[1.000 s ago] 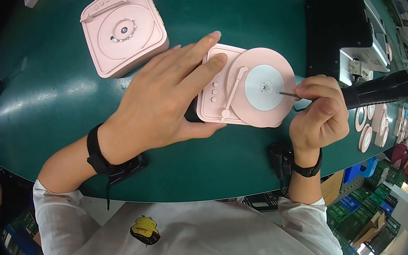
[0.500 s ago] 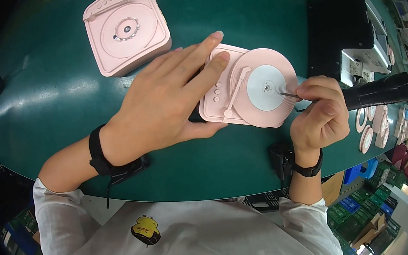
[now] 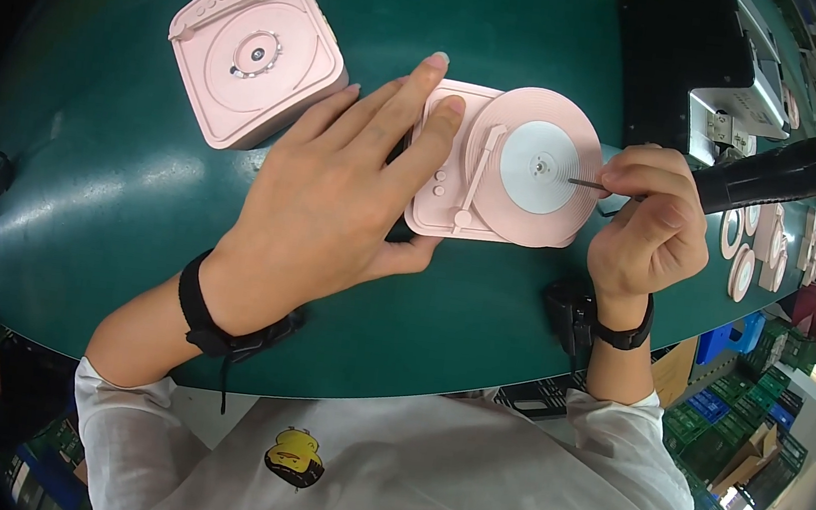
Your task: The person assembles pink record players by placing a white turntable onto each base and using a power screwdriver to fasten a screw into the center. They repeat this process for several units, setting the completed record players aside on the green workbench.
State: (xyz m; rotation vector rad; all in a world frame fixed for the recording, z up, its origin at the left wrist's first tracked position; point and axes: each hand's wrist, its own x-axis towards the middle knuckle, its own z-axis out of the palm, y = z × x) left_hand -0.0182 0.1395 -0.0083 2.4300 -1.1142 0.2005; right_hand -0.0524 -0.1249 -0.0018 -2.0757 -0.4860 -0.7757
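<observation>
A small pink record-player-shaped unit (image 3: 444,223) lies on the green table in front of me. It carries a round pink disc (image 3: 531,231) with a pale label and a pink tonearm (image 3: 477,182). My left hand (image 3: 319,200) grips the unit's left side, fingers spread over its top and far edge, thumb at the near edge. My right hand (image 3: 653,223) pinches the front of a black electric screwdriver (image 3: 789,180), held nearly level. Its thin metal bit (image 3: 587,184) points left over the label, just right of the disc's centre. Whether the tip touches the disc, I cannot tell.
A second, deeper pink unit (image 3: 235,94) without a disc stands at far left. At far right is a black machine (image 3: 676,69) with a metal front. Pink rings and discs (image 3: 741,273) lie beyond my right hand. Green crates (image 3: 709,440) stand at lower right; another person sits beyond.
The view has shifted slightly. The unit and both hands appear a little farther up and right, and my left thumb sits slightly farther back along the near edge. Both grips stay the same.
</observation>
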